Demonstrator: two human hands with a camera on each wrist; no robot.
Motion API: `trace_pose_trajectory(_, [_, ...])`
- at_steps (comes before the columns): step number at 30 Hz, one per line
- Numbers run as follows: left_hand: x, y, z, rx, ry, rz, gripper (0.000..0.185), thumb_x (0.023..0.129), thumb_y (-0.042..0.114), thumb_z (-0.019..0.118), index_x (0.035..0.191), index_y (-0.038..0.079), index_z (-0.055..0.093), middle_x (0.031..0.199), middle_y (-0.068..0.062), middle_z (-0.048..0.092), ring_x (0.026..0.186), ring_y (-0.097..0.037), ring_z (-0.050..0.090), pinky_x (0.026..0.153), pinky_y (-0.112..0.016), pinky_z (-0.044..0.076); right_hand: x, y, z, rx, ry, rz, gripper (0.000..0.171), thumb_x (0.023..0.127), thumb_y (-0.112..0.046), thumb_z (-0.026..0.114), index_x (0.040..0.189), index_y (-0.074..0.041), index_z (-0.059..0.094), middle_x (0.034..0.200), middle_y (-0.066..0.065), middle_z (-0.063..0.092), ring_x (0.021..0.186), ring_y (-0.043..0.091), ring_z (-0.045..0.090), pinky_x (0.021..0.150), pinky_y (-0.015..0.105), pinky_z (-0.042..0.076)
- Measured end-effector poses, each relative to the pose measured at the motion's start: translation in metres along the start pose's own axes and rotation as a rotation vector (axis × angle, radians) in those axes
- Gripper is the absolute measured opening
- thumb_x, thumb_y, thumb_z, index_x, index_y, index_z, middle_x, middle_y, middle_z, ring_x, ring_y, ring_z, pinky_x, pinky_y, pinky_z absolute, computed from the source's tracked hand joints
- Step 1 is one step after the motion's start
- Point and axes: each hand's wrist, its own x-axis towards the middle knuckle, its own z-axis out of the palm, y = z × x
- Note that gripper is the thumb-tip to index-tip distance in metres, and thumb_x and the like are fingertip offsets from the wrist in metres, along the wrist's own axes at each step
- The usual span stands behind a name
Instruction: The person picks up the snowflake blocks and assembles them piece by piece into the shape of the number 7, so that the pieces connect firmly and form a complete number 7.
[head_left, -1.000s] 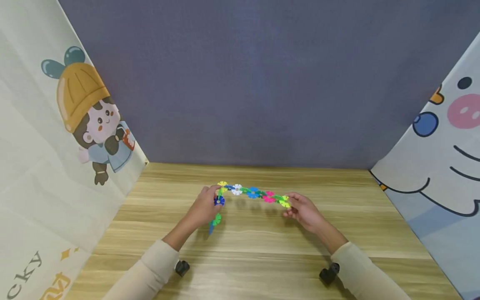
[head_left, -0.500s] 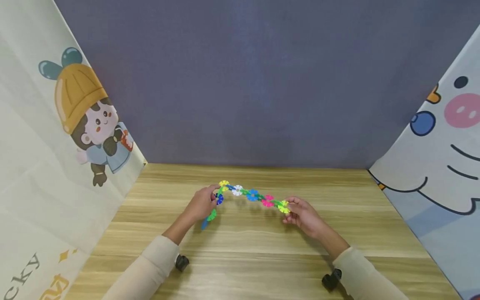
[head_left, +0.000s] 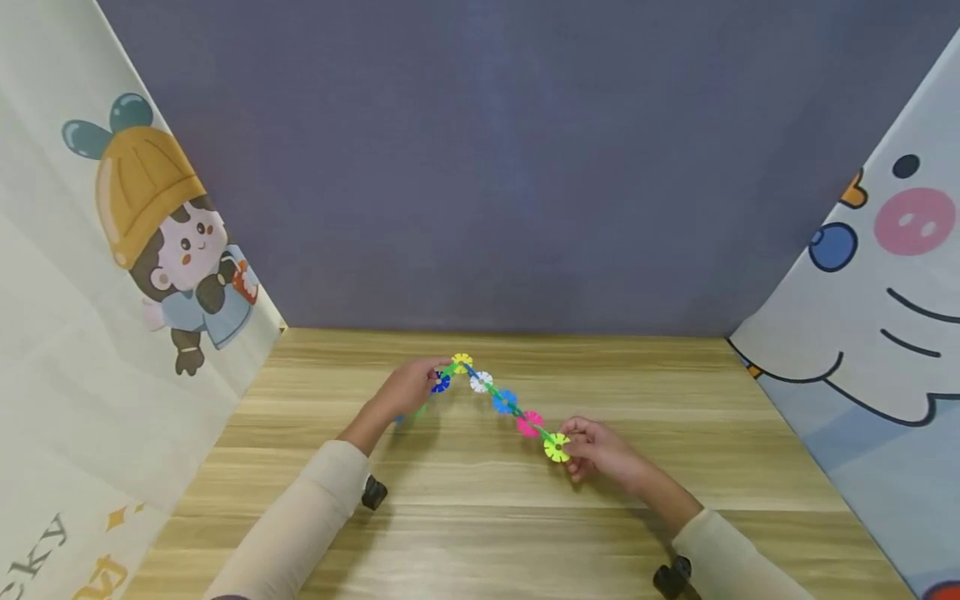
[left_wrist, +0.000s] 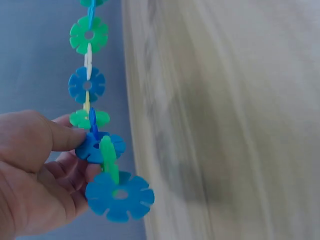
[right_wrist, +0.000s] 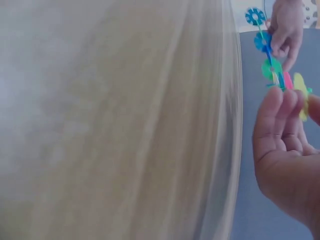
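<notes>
A chain of slotted flower-shaped plastic discs point(head_left: 505, 402) stretches between both hands over the wooden table. My left hand point(head_left: 405, 390) grips it near one end, thumb and fingers around a blue disc point(left_wrist: 85, 150) in the left wrist view. Past that grip hang a green disc point(left_wrist: 108, 157) seen edge-on and a larger-looking blue end disc point(left_wrist: 132, 204). At the opposite end, my right hand point(head_left: 603, 452) pinches a yellow-green disc point(head_left: 553, 457) between thumb and fingers. The chain peaks at a yellow disc point(head_left: 461, 358) beside the left fingers, then slopes down past white, blue and pink discs.
The wood-grained table point(head_left: 480, 533) ends at a grey-blue cloth wall point(head_left: 480, 167) behind. Printed white curtains stand at the left point(head_left: 60, 333) and right point(head_left: 847, 333). Black wrist cameras point(head_left: 373, 492) sit by both cuffs.
My right hand has moved toward the body with its end of the chain, which now slants more steeply. My left hand has shifted slightly farther away and turned, hiding part of the chain's left end.
</notes>
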Motion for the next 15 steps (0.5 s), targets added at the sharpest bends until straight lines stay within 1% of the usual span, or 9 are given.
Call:
trace_pose_trajectory(2, [0.008, 0.002, -0.001, 0.017, -0.018, 0.007, 0.053, 0.097, -0.008, 0.053, 0.145, 0.015, 0.058, 0.099, -0.004, 0.067, 0.081, -0.015, 0.055, 0.071, -0.031, 0.047, -0.003, -0.001, 0.003, -0.07, -0.024, 0.006, 0.026, 0.097, -0.009, 0.061, 0.116, 0.006, 0.052, 0.082, 0.004, 0.061, 0.069, 0.013, 0.061, 0.065, 0.028, 0.059])
trace_pose_trajectory(4, [0.016, 0.004, -0.001, 0.031, -0.039, 0.019, 0.054, 0.097, -0.009, 0.051, 0.144, 0.016, 0.059, 0.095, -0.003, 0.066, 0.077, -0.015, 0.052, 0.069, -0.03, 0.044, -0.005, -0.001, 0.006, -0.131, -0.05, 0.01, 0.024, 0.097, -0.009, 0.062, 0.114, 0.005, 0.054, 0.079, 0.004, 0.061, 0.069, 0.015, 0.061, 0.063, 0.028, 0.059])
trace_pose_trajectory(7, [0.027, 0.005, 0.003, 0.053, -0.051, 0.07, 0.054, 0.095, -0.01, 0.053, 0.141, 0.016, 0.062, 0.091, -0.002, 0.066, 0.079, -0.015, 0.054, 0.072, -0.031, 0.047, -0.008, -0.002, 0.013, -0.2, -0.078, 0.007, 0.025, 0.096, -0.009, 0.063, 0.117, 0.004, 0.055, 0.077, 0.004, 0.063, 0.068, 0.015, 0.062, 0.06, 0.029, 0.058])
trace_pose_trajectory(8, [0.031, 0.005, 0.005, 0.066, -0.048, 0.087, 0.052, 0.095, -0.009, 0.054, 0.139, 0.017, 0.063, 0.091, 0.0, 0.067, 0.081, -0.014, 0.055, 0.075, -0.032, 0.049, -0.01, -0.002, 0.016, -0.219, -0.087, -0.002, 0.027, 0.096, -0.008, 0.063, 0.118, 0.004, 0.055, 0.076, 0.004, 0.063, 0.067, 0.015, 0.062, 0.059, 0.028, 0.058])
trace_pose_trajectory(9, [0.034, 0.005, 0.007, 0.068, -0.051, 0.098, 0.052, 0.094, -0.01, 0.054, 0.138, 0.017, 0.064, 0.088, 0.0, 0.065, 0.081, -0.014, 0.055, 0.076, -0.032, 0.049, -0.011, -0.003, 0.018, -0.234, -0.095, -0.011, 0.029, 0.096, -0.008, 0.063, 0.12, 0.005, 0.054, 0.076, 0.005, 0.064, 0.066, 0.015, 0.062, 0.058, 0.028, 0.058])
trace_pose_trajectory(11, [0.04, 0.004, 0.011, 0.067, -0.055, 0.114, 0.055, 0.091, -0.013, 0.054, 0.136, 0.017, 0.066, 0.079, 0.001, 0.059, 0.077, -0.015, 0.053, 0.077, -0.034, 0.048, -0.013, -0.004, 0.025, -0.249, -0.104, -0.019, 0.031, 0.095, -0.008, 0.063, 0.122, 0.004, 0.054, 0.076, 0.005, 0.064, 0.065, 0.015, 0.062, 0.057, 0.028, 0.057])
trace_pose_trajectory(13, [0.044, 0.005, 0.016, 0.06, -0.068, 0.11, 0.061, 0.088, -0.016, 0.051, 0.136, 0.018, 0.067, 0.071, 0.003, 0.05, 0.074, -0.015, 0.049, 0.076, -0.034, 0.047, -0.014, -0.004, 0.031, -0.258, -0.118, -0.019, 0.03, 0.096, -0.009, 0.064, 0.122, 0.003, 0.054, 0.075, 0.005, 0.064, 0.063, 0.015, 0.062, 0.056, 0.027, 0.056])
trace_pose_trajectory(15, [0.047, 0.007, 0.02, 0.056, -0.084, 0.106, 0.066, 0.085, -0.019, 0.049, 0.135, 0.019, 0.067, 0.067, 0.004, 0.044, 0.075, -0.015, 0.048, 0.076, -0.034, 0.045, -0.016, -0.002, 0.037, -0.254, -0.129, -0.011, 0.028, 0.096, -0.009, 0.065, 0.119, 0.002, 0.054, 0.073, 0.005, 0.063, 0.061, 0.015, 0.06, 0.055, 0.025, 0.054])
